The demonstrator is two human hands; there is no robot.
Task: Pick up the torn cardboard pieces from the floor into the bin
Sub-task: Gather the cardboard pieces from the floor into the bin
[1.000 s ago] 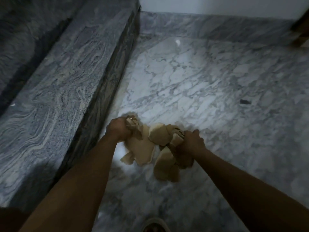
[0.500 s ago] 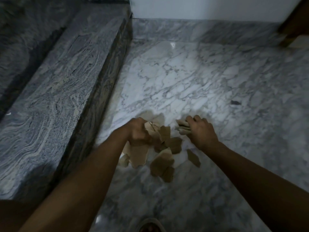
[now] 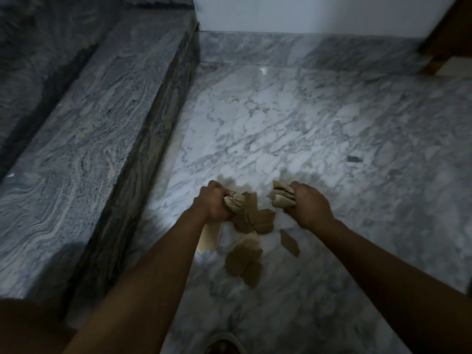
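Torn brown cardboard pieces (image 3: 245,259) lie in a loose pile on the white marble floor (image 3: 293,129) between my arms. My left hand (image 3: 213,203) is closed around a bunch of torn cardboard pieces (image 3: 236,201) at the pile's upper left. My right hand (image 3: 307,204) grips a stack of cardboard pieces (image 3: 281,198) held apart from the pile. One narrow cardboard strip (image 3: 290,242) lies alone just below my right wrist. No bin is in view.
A raised grey granite step (image 3: 84,149) runs along the left side. A white wall (image 3: 306,14) with a marble skirting closes the far end. A wooden frame (image 3: 444,42) stands at the top right. A small dark scrap (image 3: 354,159) lies on the floor. A shoe tip (image 3: 223,344) shows at the bottom.
A second ago my hands were together holding one bunch of cardboard. They have since moved apart, and several pieces dropped to the floor below them.
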